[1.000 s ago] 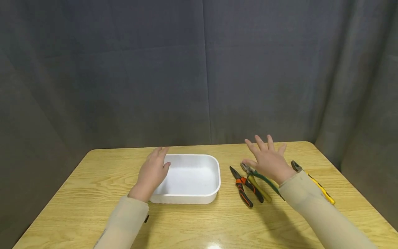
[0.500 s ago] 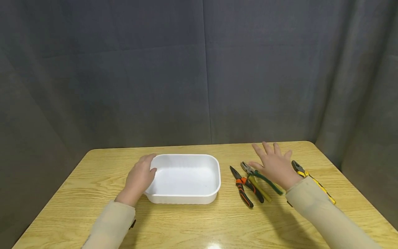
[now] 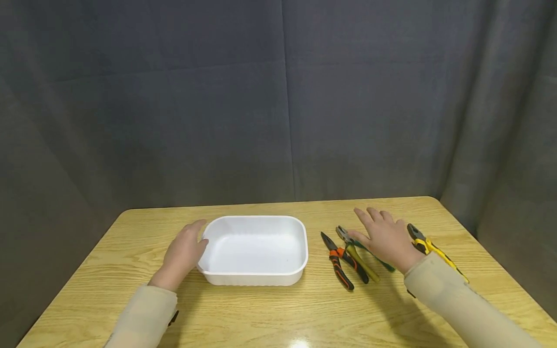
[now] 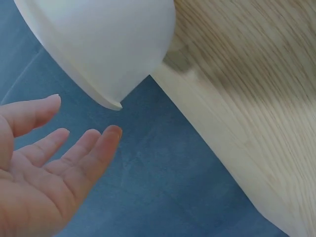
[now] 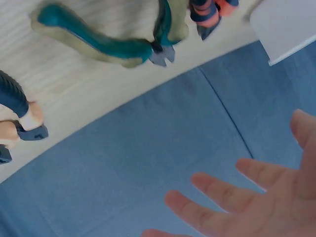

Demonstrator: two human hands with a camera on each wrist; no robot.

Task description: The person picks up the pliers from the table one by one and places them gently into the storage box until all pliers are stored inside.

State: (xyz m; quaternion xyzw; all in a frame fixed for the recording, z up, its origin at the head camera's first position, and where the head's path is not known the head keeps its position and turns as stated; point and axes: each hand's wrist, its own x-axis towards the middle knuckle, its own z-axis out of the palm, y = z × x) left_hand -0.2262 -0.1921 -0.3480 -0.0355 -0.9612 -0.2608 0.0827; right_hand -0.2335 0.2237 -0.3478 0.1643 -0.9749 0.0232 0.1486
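A white rectangular tray rests on the table, its inside bare. My left hand hovers at the tray's left end, fingers relaxed and holding nothing. In the left wrist view a gap shows between that hand and the tray's rim. To the right of the tray lie orange-and-black long-nose pliers and green-handled pliers, their handles spread. My right hand is over the green pair with fingers spread, partly hiding one handle. Yellow-and-black pliers lie beyond its wrist, partly behind the sleeve.
The wooden table has rounded back corners. Dark grey curtains hang behind it and along both sides. Both forearms, in beige sleeves, reach in from the front.
My left hand has moved left and nearer, from over the tray to beside its left end. The right hand has shifted slightly right and down. The tray and pliers stay in place.
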